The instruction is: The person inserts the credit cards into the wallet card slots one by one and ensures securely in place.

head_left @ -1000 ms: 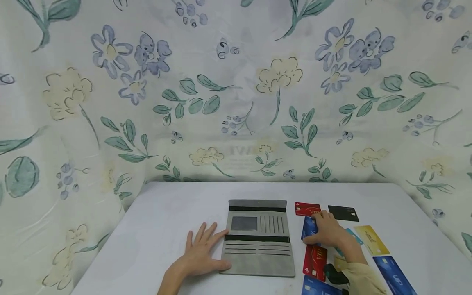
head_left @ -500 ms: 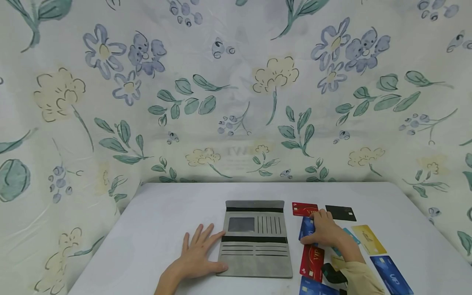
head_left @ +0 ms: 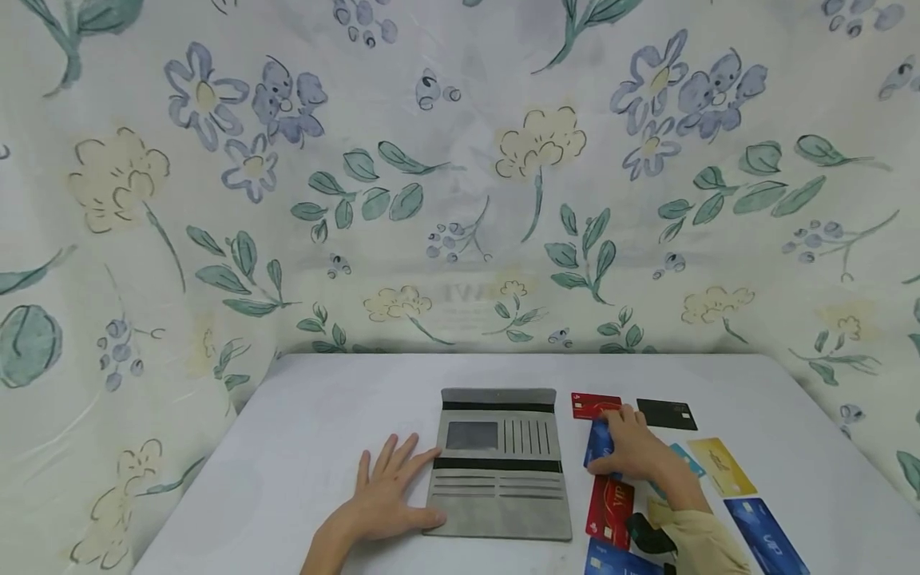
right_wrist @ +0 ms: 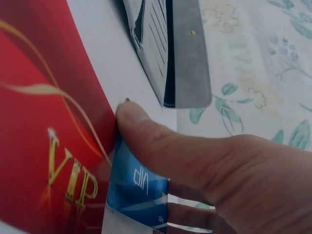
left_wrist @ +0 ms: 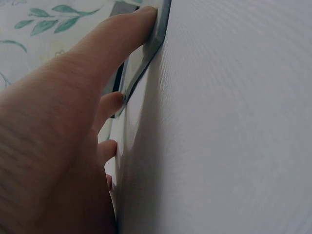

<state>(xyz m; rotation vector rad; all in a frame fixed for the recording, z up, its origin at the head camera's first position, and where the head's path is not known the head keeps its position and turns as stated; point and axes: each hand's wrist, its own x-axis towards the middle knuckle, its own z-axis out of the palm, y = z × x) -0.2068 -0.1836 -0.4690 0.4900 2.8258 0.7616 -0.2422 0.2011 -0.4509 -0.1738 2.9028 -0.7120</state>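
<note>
An unfolded grey wallet with card slots and a window pocket lies flat mid-table in the head view. My left hand has its fingers spread on the table, with thumb and index fingertip at the wallet's left edge. The left wrist view shows the thumb resting on that edge. Right of the wallet, my right hand holds a blue VIP card between thumb and fingers at its two ends. In the right wrist view, the thumb presses at one end of this card, beside a red VIP card.
Around the right hand lie another red card, a black card, a gold card, a partly hidden teal card, and blue cards at the right and front. A floral sheet hangs behind the white table.
</note>
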